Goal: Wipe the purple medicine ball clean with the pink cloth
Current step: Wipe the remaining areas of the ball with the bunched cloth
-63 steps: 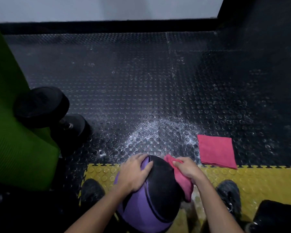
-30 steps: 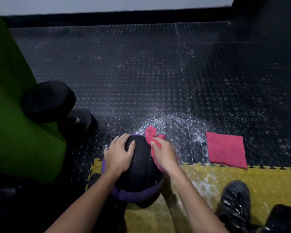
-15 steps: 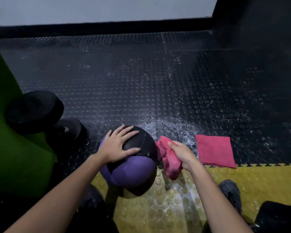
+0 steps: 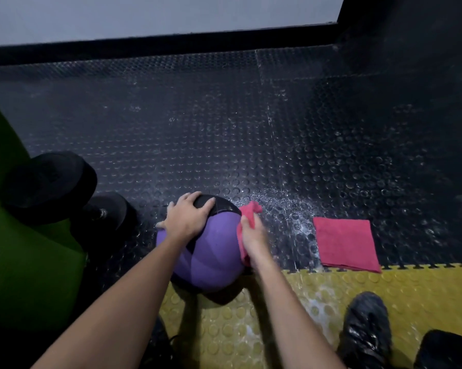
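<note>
The purple and black medicine ball (image 4: 213,254) rests on the floor where the black studded rubber meets the yellow mat. My left hand (image 4: 187,219) lies flat across its top left, fingers spread over the black panel. My right hand (image 4: 252,235) grips the bunched pink cloth (image 4: 247,211) and presses it against the ball's right side. The cloth sticks out above and below my fingers.
A second pink cloth (image 4: 345,243), folded flat, lies to the right on the black floor. A black dumbbell (image 4: 64,187) sits left beside a green mat (image 4: 24,249). White wet speckles (image 4: 285,209) mark the floor. A black shoe (image 4: 365,326) stands on the yellow mat (image 4: 424,288).
The ball has rolled so more purple faces up. My right hand brought the cloth from beside the ball back onto its right side. My left hand stayed on top.
</note>
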